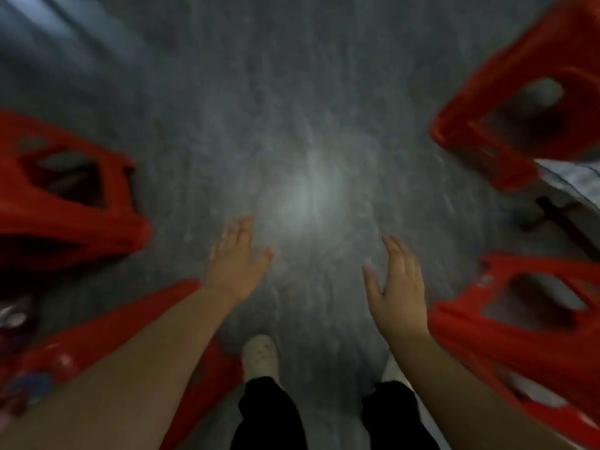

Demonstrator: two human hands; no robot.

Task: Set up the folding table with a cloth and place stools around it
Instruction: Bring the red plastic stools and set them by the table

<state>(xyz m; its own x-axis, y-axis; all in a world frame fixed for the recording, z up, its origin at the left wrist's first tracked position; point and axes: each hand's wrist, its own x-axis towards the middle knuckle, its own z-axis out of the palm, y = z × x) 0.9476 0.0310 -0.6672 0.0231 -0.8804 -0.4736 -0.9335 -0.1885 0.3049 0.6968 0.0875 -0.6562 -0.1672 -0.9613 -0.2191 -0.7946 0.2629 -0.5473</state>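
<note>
The picture is blurred by motion. Several red plastic stools stand around me on the grey floor: one at the left [65, 196], one at the upper right [519, 102], one at the lower right [519, 329], one at the lower left [107, 336] partly under my left arm. My left hand [235, 264] and my right hand [399, 287] reach out over the bare floor between the stools, fingers spread, holding nothing. At the right edge a corner of light cloth [574, 180] hangs above a dark table leg [565, 219].
The grey floor [298, 141] stretches ahead between the stools. My feet in light shoes [261, 355] and dark trousers [269, 414] show at the bottom. A blurred dark patterned object [13, 319] lies at the left edge.
</note>
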